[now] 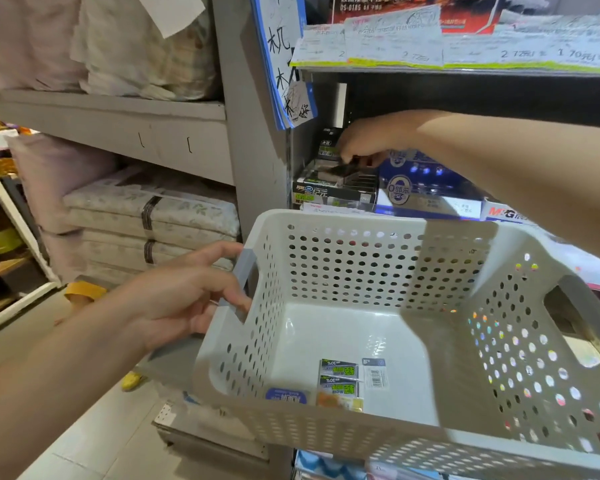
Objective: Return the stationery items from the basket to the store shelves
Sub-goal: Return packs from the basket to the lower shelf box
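— Store shelves [465,69] seen behind; white perforated basket [326,265] held by its handle in left hand [184,296], small eraser packs [340,379] left inside.
— Right hand [364,140] curled over black display box [336,188]; item pinched, blurred, unidentifiable.

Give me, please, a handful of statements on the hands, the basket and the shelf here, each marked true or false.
1. The left hand grips the grey handle of the white basket. True.
2. The basket is empty. False: a few small packets lie on its floor.
3. The right hand reaches into the shelf over a black display box. True.
4. The right hand rests on the basket's rim. False: it is up at the shelf, clear of the basket.
5. The basket's walls are solid. False: they are perforated with holes.
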Demonstrator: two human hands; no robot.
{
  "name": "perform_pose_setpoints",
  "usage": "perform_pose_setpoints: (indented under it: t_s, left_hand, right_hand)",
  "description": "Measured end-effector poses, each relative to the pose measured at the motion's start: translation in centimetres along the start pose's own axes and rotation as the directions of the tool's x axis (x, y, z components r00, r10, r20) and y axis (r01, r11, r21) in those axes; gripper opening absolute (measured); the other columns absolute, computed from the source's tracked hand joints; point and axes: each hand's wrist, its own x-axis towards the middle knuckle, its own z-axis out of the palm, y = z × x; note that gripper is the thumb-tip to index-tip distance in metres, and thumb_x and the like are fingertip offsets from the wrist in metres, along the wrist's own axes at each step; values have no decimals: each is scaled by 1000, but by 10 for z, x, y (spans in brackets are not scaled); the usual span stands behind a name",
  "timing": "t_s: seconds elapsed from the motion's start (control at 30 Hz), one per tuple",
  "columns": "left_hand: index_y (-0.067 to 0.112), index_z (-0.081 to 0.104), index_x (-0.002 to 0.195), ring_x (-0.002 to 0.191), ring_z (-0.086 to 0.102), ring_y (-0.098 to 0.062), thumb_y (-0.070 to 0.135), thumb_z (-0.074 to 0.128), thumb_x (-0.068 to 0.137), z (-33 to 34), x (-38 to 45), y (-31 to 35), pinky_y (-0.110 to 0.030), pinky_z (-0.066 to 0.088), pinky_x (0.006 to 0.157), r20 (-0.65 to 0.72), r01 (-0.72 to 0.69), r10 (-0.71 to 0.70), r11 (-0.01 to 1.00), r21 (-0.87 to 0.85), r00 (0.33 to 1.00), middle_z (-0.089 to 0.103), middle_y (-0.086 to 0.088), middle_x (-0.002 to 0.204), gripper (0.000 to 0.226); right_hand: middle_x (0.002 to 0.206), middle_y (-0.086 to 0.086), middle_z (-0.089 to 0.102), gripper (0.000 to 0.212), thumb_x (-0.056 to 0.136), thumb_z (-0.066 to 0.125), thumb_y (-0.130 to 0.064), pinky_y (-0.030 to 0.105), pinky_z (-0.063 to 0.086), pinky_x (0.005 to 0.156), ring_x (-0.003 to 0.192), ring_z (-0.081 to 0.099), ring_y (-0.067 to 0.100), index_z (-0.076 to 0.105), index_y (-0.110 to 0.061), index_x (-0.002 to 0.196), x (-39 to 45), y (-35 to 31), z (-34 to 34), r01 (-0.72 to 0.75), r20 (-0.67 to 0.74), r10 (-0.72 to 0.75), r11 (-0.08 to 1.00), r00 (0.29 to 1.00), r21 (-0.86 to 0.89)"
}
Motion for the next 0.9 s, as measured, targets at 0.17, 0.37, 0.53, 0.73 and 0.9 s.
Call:
perform_pose_setpoints:
  t_s: [0.17, 0.37, 0.53, 0.73, 0.9]
  left_hand:
    - [21, 60, 106, 60, 66, -29, -13, 62, 47, -13, 7, 5, -31, 55, 44, 19, 18, -18, 999, 36, 1000, 69, -22, 80, 68]
    - [25, 61, 105, 80, 64, -35, -10, 65, 45, -33, 16, 14, -46, 51, 77, 47, 16, -21, 994, 104, 999, 71, -21, 87, 70]
    - [25, 65, 97, 83, 63, -35, -6, 62, 46, -38, 23, 18, -45, 54, 73, 82, 21, -29, 995, 97, 996, 71, -23, 90, 61]
    - [20, 60, 109, 75, 68, -35, -11, 64, 44, -39, 28, 20, -41, 59, 59, 116, 21, -32, 995, 97, 993, 70, -26, 93, 72]
    - [16, 60, 105, 61, 68, -29, -10, 56, 50, -35, 31, 21, -28, 53, 42, 108, 12, -20, 997, 74, 994, 69, -25, 89, 62]
  right_hand:
    - [112, 0, 49, 63, 83, 57, 2, 31, 44, 77, 98, 49, 20, 46, -26, 138, -9, -3, -2, 170, 97, -151, 954, 984, -245]
    - [117, 8, 62, 45, 85, 63, -13, 43, 50, 93, 104, 60, 28, 54, -16, 129, -3, -2, 2, 98, 79, -82, 971, 993, -217]
    - [117, 8, 63, 40, 88, 63, -23, 21, 50, 78, 107, 60, 23, 58, -6, 124, -3, 0, 6, 62, 96, -72, 992, 993, 109]
    - [104, 12, 64, 32, 96, 52, -15, 20, 53, 75, 82, 64, 13, 54, 1, 124, 1, -3, 15, -27, 60, 2, 907, 998, 420]
    - [116, 17, 62, 33, 95, 51, -10, 21, 57, 76, 82, 65, 15, 54, -1, 127, 1, -4, 19, -6, 53, -22, 877, 998, 480]
